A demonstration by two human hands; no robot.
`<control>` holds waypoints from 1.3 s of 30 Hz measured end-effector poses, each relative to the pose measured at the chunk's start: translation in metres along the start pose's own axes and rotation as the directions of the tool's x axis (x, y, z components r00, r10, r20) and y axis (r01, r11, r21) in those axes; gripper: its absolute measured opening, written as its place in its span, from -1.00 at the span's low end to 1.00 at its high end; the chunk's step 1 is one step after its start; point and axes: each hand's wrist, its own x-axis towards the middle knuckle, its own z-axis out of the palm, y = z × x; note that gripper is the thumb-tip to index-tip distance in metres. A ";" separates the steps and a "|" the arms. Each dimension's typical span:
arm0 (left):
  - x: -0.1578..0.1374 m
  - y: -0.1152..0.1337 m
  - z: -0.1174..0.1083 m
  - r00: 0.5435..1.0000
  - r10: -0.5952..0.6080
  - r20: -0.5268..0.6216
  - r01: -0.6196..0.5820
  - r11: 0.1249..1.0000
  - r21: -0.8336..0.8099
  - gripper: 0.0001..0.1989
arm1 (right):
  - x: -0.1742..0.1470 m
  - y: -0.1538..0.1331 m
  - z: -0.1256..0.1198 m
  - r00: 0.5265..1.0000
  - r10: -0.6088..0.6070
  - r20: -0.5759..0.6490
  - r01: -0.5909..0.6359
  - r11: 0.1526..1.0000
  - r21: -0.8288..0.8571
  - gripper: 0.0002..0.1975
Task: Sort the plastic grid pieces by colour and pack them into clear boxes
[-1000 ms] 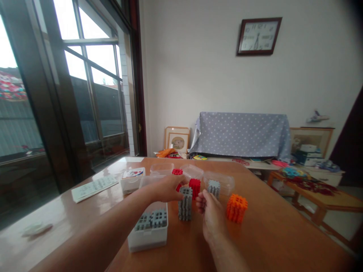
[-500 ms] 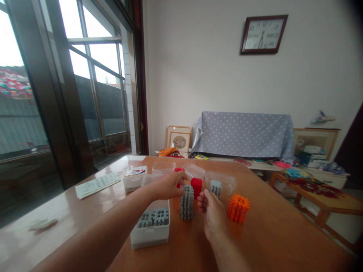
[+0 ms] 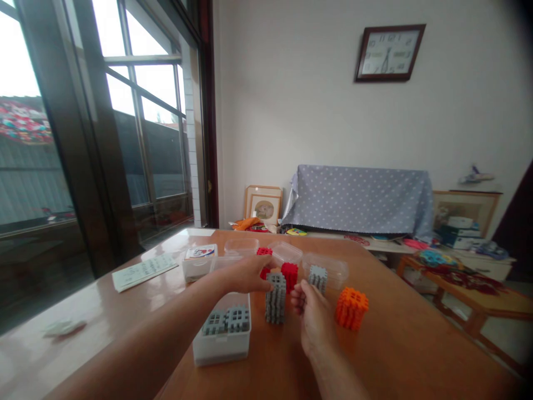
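Left hand partly hides far red stack; right hand grip unclear.

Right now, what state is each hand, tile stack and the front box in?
Tall grey tile stack: standing upright
Red tile stacks: standing, left one partly hidden
Rear grey tile stack: standing, partly hidden
Orange tile stack: standing upright
Front white box: open, grey tiles inside
Left hand: at the tall stack's top, grip unclear
Right hand: curled

The left forearm and right forearm are bare wherever they show, smooth and rounded, each tapering forward. The left hand and right hand are bare too, finer markings blurred.
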 end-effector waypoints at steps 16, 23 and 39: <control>0.007 -0.002 0.008 1.000 -0.029 0.009 0.029 1.000 -0.009 -0.47 | -0.001 -0.004 0.001 1.000 0.008 -0.001 -0.008 0.999 0.037 -0.65; 0.007 0.000 0.010 0.997 -0.018 -0.071 0.017 1.000 -0.022 -0.55 | 0.002 -0.001 0.000 1.000 0.016 -0.004 -0.016 1.000 0.018 -0.66; -0.110 -0.001 -0.032 0.989 -0.128 -0.071 0.134 0.986 0.101 -0.72 | 0.002 0.005 -0.003 0.999 0.045 -0.007 -0.044 0.999 0.019 -0.64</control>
